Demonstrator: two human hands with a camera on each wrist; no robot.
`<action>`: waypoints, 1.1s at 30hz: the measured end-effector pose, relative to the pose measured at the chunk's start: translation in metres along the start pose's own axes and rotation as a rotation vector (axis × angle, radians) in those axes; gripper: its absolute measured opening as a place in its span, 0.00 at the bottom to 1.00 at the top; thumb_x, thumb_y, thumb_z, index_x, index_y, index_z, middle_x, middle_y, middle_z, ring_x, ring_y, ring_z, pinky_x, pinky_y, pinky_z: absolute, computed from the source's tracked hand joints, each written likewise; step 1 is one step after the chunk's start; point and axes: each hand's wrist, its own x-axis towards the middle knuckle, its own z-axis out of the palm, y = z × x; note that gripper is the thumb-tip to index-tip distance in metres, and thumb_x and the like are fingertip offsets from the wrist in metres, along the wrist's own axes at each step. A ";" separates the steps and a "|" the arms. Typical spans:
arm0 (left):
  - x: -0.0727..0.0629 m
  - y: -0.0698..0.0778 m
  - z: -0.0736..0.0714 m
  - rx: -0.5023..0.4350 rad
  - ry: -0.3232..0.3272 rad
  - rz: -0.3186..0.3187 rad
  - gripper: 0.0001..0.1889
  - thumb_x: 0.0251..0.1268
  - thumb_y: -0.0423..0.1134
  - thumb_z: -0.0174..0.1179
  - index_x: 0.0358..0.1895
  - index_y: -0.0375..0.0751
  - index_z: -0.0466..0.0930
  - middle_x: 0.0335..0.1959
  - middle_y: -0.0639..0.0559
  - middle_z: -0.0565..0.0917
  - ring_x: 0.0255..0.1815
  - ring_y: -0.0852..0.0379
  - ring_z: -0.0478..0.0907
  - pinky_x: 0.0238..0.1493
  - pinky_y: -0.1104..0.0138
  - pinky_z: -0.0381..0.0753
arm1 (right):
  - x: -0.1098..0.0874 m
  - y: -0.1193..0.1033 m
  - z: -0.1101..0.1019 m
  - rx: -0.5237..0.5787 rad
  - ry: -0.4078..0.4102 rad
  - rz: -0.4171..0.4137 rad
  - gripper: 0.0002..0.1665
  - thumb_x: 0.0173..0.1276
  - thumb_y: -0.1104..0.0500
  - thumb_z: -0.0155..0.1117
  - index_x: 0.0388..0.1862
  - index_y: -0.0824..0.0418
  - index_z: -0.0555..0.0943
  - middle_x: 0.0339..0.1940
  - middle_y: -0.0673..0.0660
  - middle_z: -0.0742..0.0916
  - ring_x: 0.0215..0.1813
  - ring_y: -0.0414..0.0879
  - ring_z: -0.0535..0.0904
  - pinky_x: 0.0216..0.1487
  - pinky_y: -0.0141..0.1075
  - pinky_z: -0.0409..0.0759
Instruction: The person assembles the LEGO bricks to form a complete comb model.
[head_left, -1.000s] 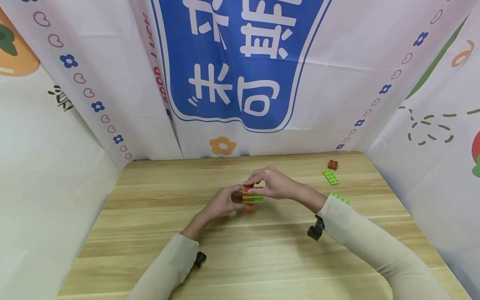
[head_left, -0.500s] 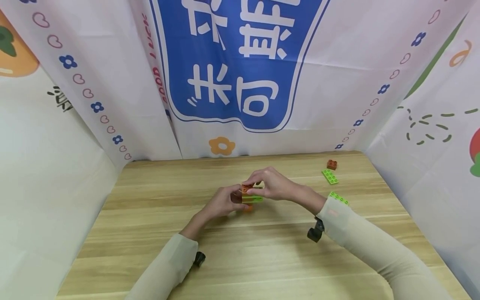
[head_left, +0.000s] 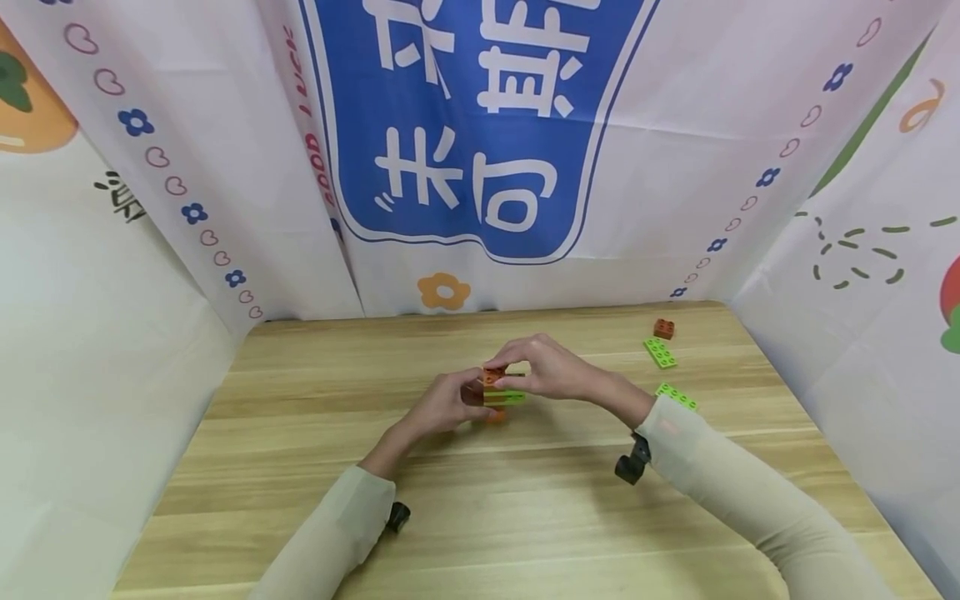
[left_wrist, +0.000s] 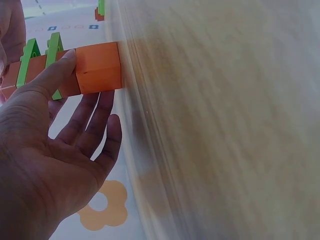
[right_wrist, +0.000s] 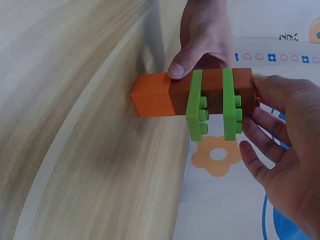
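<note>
An upright tower of toy building bricks stands mid-table between both hands. Its base is an orange brick (right_wrist: pixel 152 95); above come a brown brick (right_wrist: pixel 180 98), a green plate (right_wrist: pixel 194 112), another brown brick (right_wrist: pixel 214 92), a second green plate (right_wrist: pixel 229 110) and a top brown brick (right_wrist: pixel 243 87). Both green plates jut out to the same side. My left hand (head_left: pixel 446 404) grips the tower low down, thumb at the lowest brown brick and orange base. With thumb and fingers, my right hand (head_left: pixel 555 371) pinches the top brown brick, partly covering it in the head view.
Toward the back right of the wooden table (head_left: pixel 525 508) lie a loose brown brick (head_left: pixel 663 328), a green plate (head_left: pixel 660 352) and another green plate (head_left: pixel 677 395) near the right sleeve (head_left: pixel 720 454). Printed cloth (head_left: pixel 637 217) walls the table's back and sides.
</note>
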 end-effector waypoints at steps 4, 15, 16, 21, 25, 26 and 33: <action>0.000 -0.001 0.001 0.002 -0.002 -0.009 0.20 0.64 0.35 0.77 0.57 0.46 0.84 0.49 0.50 0.90 0.47 0.57 0.87 0.50 0.65 0.88 | -0.005 0.003 -0.004 -0.008 -0.020 -0.012 0.19 0.73 0.56 0.75 0.60 0.60 0.88 0.55 0.54 0.92 0.56 0.44 0.88 0.60 0.46 0.86; 0.002 0.000 0.001 0.008 0.001 -0.038 0.19 0.63 0.36 0.78 0.55 0.45 0.84 0.48 0.50 0.90 0.47 0.55 0.87 0.51 0.63 0.88 | -0.027 0.016 -0.024 -0.078 -0.018 0.060 0.22 0.72 0.54 0.75 0.62 0.59 0.87 0.61 0.56 0.89 0.62 0.51 0.86 0.65 0.49 0.83; 0.002 -0.001 0.001 0.008 0.002 -0.040 0.19 0.62 0.36 0.78 0.55 0.45 0.84 0.48 0.50 0.90 0.47 0.55 0.87 0.51 0.63 0.87 | -0.029 0.018 -0.026 -0.078 -0.015 0.064 0.22 0.72 0.55 0.75 0.62 0.59 0.87 0.61 0.56 0.89 0.62 0.51 0.86 0.66 0.50 0.83; 0.003 -0.001 0.002 0.010 0.004 -0.043 0.19 0.62 0.36 0.78 0.55 0.45 0.84 0.48 0.50 0.90 0.47 0.57 0.86 0.51 0.63 0.87 | -0.040 0.027 -0.032 -0.099 0.003 0.075 0.22 0.71 0.54 0.76 0.61 0.59 0.88 0.60 0.55 0.90 0.63 0.52 0.85 0.66 0.50 0.83; 0.003 0.000 0.002 0.009 0.008 -0.050 0.19 0.62 0.36 0.79 0.54 0.45 0.84 0.48 0.50 0.90 0.46 0.57 0.86 0.50 0.64 0.87 | -0.048 0.032 -0.038 -0.123 0.011 0.093 0.22 0.72 0.53 0.76 0.60 0.59 0.88 0.60 0.56 0.90 0.62 0.53 0.86 0.65 0.51 0.83; 0.003 0.000 0.002 0.011 0.008 -0.052 0.19 0.61 0.35 0.79 0.54 0.45 0.84 0.48 0.50 0.90 0.46 0.57 0.86 0.50 0.64 0.87 | -0.050 0.032 -0.039 -0.129 0.011 0.096 0.22 0.72 0.52 0.76 0.61 0.59 0.88 0.60 0.56 0.90 0.62 0.53 0.86 0.66 0.51 0.83; 0.001 0.001 0.002 0.015 0.010 -0.052 0.18 0.62 0.36 0.78 0.53 0.45 0.84 0.47 0.50 0.90 0.46 0.57 0.86 0.50 0.63 0.87 | -0.066 0.040 -0.052 -0.167 0.033 0.110 0.22 0.71 0.51 0.76 0.60 0.60 0.88 0.59 0.57 0.90 0.61 0.54 0.87 0.63 0.52 0.84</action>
